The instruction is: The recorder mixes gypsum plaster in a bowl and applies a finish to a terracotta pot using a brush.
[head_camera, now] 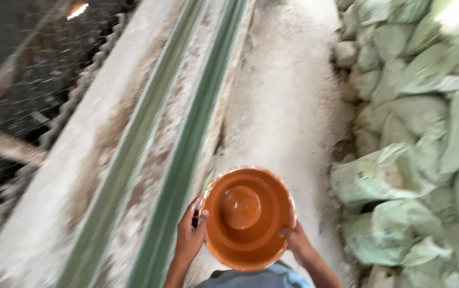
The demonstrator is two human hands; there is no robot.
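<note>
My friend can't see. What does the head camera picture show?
Two bare hands, left hand and right hand, hold an empty round orange plastic bucket by its rim. Pale green stuffed sacks are piled on the right, beside a dusty concrete floor.

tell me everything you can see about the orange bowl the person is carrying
The orange bowl is round and looks like plastic, with a stepped inside and a raised round hump at the centre. It appears empty. Its rim is dusted with pale powder or grime. It is held open side up, facing the camera, in front of the person's body above the dusty floor. The left hand grips its left rim and the right hand its right rim. The picture is somewhat blurred.
</note>
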